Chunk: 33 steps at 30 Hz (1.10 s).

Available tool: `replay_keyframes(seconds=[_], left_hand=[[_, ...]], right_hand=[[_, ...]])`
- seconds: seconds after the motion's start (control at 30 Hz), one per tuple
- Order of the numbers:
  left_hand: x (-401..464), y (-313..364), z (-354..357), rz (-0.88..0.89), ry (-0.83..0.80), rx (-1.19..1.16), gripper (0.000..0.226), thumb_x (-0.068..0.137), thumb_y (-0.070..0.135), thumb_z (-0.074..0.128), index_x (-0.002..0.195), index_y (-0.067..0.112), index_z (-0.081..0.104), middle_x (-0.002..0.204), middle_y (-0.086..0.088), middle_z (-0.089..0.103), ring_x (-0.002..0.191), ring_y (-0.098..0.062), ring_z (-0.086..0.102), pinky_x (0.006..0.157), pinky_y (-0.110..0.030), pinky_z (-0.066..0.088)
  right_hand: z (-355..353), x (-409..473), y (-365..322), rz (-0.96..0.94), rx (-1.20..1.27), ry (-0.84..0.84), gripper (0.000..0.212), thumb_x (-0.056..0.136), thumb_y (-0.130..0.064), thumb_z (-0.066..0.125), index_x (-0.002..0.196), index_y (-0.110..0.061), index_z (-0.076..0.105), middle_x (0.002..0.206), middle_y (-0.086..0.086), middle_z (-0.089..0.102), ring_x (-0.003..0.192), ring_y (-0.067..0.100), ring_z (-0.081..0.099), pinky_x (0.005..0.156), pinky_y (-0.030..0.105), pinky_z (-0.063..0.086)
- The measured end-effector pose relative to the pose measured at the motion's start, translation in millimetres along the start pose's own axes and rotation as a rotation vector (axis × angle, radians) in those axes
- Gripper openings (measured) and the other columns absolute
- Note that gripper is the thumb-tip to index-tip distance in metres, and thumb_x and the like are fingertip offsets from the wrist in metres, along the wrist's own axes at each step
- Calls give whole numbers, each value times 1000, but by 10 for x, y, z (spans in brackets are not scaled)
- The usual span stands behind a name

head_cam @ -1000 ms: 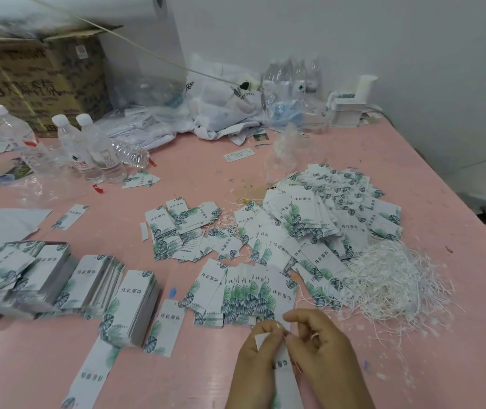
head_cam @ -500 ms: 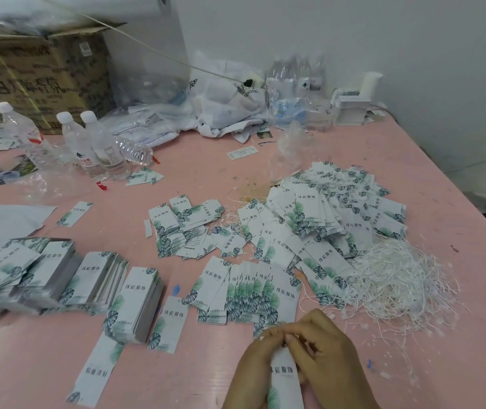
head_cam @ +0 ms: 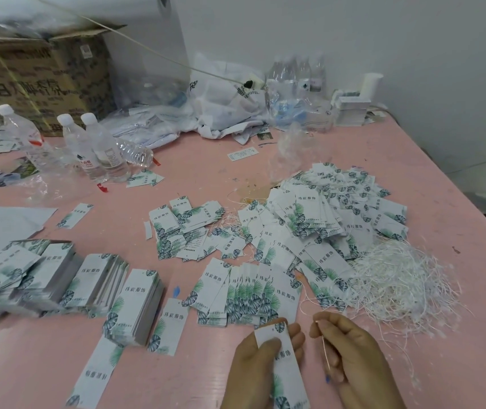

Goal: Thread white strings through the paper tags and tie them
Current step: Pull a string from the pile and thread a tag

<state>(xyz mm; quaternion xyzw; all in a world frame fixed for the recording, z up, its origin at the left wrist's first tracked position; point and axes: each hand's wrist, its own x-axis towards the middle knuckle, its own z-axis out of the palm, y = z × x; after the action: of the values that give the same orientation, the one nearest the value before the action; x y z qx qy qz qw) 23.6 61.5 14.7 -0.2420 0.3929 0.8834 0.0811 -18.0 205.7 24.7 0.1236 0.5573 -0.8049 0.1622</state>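
You are holding one paper tag [head_cam: 280, 358] in your left hand [head_cam: 253, 370] near the front edge of the pink table [head_cam: 206, 160], thumb pressing across its upper face and fingers curled behind it. Your right hand [head_cam: 351, 358] is pinching a thin threading needle [head_cam: 324, 346] between thumb and forefinger, tip pointing up, just beside the tag but not touching it. A white string [head_cam: 306, 305] is looping up from the needle's tip; where its far end lies I cannot tell.

The tag is looking light and fairly stiff, like thin card, so it should bend or crease if squeezed hard. Judging from this, you are doing well to hold it near the top, close to where its hole should be; the hole itself is too small to make out. The string is looking limp, thin and easy to snag, so gripping it close to the needle would give most control.

Counting: one tag in hand, one needle, one string in play. Three neat stacks of tags [head_cam: 88, 284] are sitting at the left, with two single tags lying in front of them. The fanned row [head_cam: 244, 293], the scattered heap [head_cam: 324, 225] and the tangled pile of white strings [head_cam: 398, 284] at the right are too many to count. Three water bottles [head_cam: 94, 146] are standing upright at the back left, one more lying on its side.
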Motion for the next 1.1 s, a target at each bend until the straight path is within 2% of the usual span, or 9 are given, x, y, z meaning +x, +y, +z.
replay_keyframes(seconds=[0.07, 0.17, 0.3, 0.4, 0.57, 0.7, 0.83, 0.93, 1.1], left_hand=[[19, -31, -39, 56, 22, 106, 32, 95, -13, 44, 107, -2, 70, 101, -26, 73, 95, -38, 72, 73, -39, 60], [3, -44, -26, 150, 43, 300, 29, 94, -5, 55, 104, 11, 77, 94, -19, 76, 89, -36, 72, 78, -38, 57], [-33, -13, 31, 230, 127, 338, 25, 72, 12, 72, 94, 21, 79, 90, -14, 77, 83, -31, 74, 67, -34, 58], [-51, -21, 44, 270, 158, 360, 30, 64, 16, 75, 92, 27, 79, 87, -12, 77, 80, -30, 74, 66, -33, 58], [-60, -38, 42, 302, 165, 346, 34, 64, 12, 84, 95, 24, 77, 86, -15, 76, 77, -29, 73, 65, -33, 57], [-75, -27, 68, 302, 142, 286, 35, 61, 12, 85, 94, 19, 78, 86, -19, 76, 78, -31, 73, 70, -39, 58], [-95, 41, 71, 293, 93, 288, 29, 62, 8, 76, 90, 15, 80, 89, -20, 76, 81, -29, 73, 67, -30, 58], [-117, 95, 78, 224, 42, 249, 27, 79, -7, 62, 93, 8, 80, 96, -26, 73, 91, -40, 71, 76, -43, 59], [-122, 127, 32, 177, 61, 276, 29, 75, 16, 59, 96, 17, 80, 98, -15, 76, 90, -29, 73, 73, -35, 59]], right_hand=[[29, -38, -16, 31, -30, -27, 17, 91, 6, 53, 85, 4, 68, 62, 20, 58, 27, 10, 28, 29, 12, 24], [87, -84, -8, -47, -226, -43, 22, 90, 2, 59, 81, -11, 75, 68, 13, 69, 34, 9, 34, 34, 15, 27], [205, -111, 3, -163, -501, -29, 27, 88, -8, 67, 79, -34, 73, 69, 1, 73, 54, 5, 62, 55, 14, 46], [259, -112, 28, -224, -619, -9, 29, 86, -12, 69, 78, -39, 70, 70, -5, 71, 60, 3, 63, 56, 8, 45], [280, -96, 99, -256, -745, 25, 24, 87, -20, 68, 83, -43, 66, 74, -13, 68, 60, 3, 61, 57, 17, 50], [269, -96, 129, -297, -768, 46, 25, 87, -20, 68, 86, -44, 65, 76, -15, 68, 61, 3, 61, 61, 25, 54], [257, -94, 127, -317, -731, 81, 25, 86, -18, 69, 85, -42, 66, 75, -13, 68, 59, 3, 59, 57, 17, 49], [255, -99, 136, -325, -729, 95, 21, 85, -19, 70, 85, -40, 66, 73, -10, 67, 56, 5, 56, 57, 19, 46], [261, -128, 119, -345, -748, 86, 21, 82, -20, 72, 80, -40, 65, 70, -10, 65, 50, 0, 49, 52, 16, 43]])
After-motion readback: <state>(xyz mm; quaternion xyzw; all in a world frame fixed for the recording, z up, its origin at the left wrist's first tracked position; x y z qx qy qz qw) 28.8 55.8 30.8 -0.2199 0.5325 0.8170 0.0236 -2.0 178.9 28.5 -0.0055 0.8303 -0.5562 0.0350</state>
